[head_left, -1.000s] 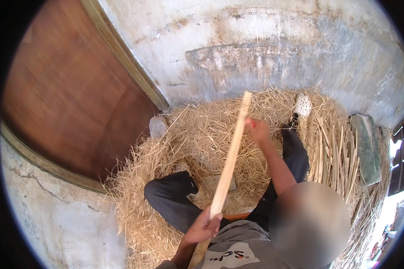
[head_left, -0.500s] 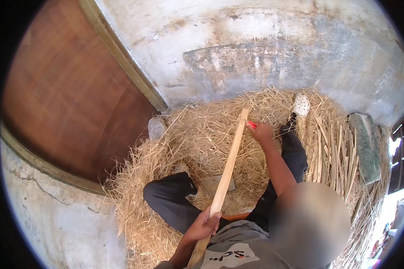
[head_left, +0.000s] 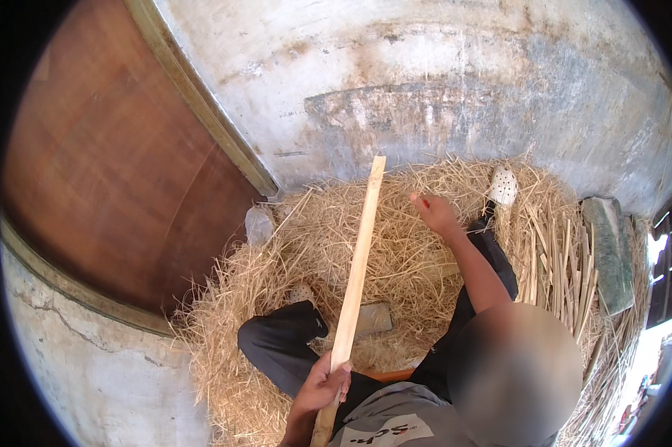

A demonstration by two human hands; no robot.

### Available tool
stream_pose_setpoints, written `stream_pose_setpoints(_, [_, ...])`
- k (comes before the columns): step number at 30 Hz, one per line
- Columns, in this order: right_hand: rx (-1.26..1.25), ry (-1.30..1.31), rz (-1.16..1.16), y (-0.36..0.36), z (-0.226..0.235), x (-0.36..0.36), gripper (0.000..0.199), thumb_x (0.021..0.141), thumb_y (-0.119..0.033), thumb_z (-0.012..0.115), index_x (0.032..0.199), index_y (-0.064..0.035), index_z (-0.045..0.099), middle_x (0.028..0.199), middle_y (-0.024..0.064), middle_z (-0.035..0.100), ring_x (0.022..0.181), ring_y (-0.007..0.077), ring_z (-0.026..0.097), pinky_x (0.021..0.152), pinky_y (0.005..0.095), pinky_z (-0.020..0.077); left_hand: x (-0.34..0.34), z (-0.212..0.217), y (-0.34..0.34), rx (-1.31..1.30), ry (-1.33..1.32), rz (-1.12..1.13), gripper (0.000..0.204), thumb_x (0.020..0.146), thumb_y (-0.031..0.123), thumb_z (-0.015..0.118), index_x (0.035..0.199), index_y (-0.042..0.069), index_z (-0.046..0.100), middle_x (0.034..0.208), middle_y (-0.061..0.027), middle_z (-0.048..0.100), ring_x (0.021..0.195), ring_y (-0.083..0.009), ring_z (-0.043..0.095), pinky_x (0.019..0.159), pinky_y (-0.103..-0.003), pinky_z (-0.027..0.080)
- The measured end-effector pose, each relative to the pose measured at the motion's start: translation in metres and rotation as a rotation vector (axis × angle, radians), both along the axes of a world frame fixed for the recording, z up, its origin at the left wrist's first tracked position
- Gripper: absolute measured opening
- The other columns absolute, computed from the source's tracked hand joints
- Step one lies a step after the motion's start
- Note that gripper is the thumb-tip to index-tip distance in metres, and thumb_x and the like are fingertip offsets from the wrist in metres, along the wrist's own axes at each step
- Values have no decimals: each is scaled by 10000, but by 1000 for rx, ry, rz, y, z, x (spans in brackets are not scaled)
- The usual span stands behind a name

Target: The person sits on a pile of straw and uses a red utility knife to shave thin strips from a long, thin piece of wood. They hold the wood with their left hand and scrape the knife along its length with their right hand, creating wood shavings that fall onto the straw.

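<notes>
Pale wooden strip (head_left: 360, 261) clasped by the left hand (head_left: 322, 385).
In the head view, its far end is seen left of the right hand (head_left: 439, 214), which is held apart over straw (head_left: 410, 272); whether anything is gripped there cannot be told.

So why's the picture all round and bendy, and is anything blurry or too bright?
In the head view, the fisheye lens leaves black corners and bends the door frame; there too, a round blurred patch sits below the right arm, daylight glares at the right edge, and the stick in the left hand looks fairly sharp.
</notes>
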State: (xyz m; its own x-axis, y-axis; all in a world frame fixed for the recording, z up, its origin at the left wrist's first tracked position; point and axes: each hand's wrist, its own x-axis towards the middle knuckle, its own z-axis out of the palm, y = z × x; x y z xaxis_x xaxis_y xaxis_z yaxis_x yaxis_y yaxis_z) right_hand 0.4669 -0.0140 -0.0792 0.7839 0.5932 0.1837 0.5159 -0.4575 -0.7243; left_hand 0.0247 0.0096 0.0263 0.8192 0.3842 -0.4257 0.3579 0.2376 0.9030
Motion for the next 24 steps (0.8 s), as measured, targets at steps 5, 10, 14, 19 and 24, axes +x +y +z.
stream_pose_setpoints(5, [-24,-189,204,-3,26,-30,624,877,-634,504,882,-42,700,713,197,638,717,351,648,673,455,491,5,0,-9,-38,-20,-47,179,1007,202,501,1060,37,457,622,-11,485,480,-80,469,437,-234,407])
stream_pose_setpoints(10, [186,-186,-61,3,16,-11,566,850,-614,559,802,-67,699,570,153,594,561,362,612,561,447,482,0,-1,-17,-69,-30,-117,214,1010,217,495,1095,25,455,620,-7,479,475,-72,457,429,-231,399])
stream_pose_setpoints(14, [3,-459,-63,-6,7,33,533,874,-589,541,926,-98,742,588,134,621,553,359,614,556,445,495,3,7,-25,-68,-42,-137,209,1011,212,487,1081,18,458,614,-13,474,466,-80,449,424,-227,399])
stream_pose_setpoints(19, [-126,-192,-532,-15,-72,108,736,907,-675,381,904,-15,708,795,266,663,814,451,649,732,520,498,3,0,-29,-84,-37,-229,215,1006,206,491,1116,22,466,633,-3,479,469,-75,450,436,-222,400])
stream_pose_setpoints(24, [-147,198,-516,-66,-37,128,897,907,-730,259,985,52,690,982,323,645,1008,447,631,856,515,475,-20,6,-12,35,30,-89,218,988,213,527,1129,50,497,639,7,496,472,-71,470,438,-229,412])
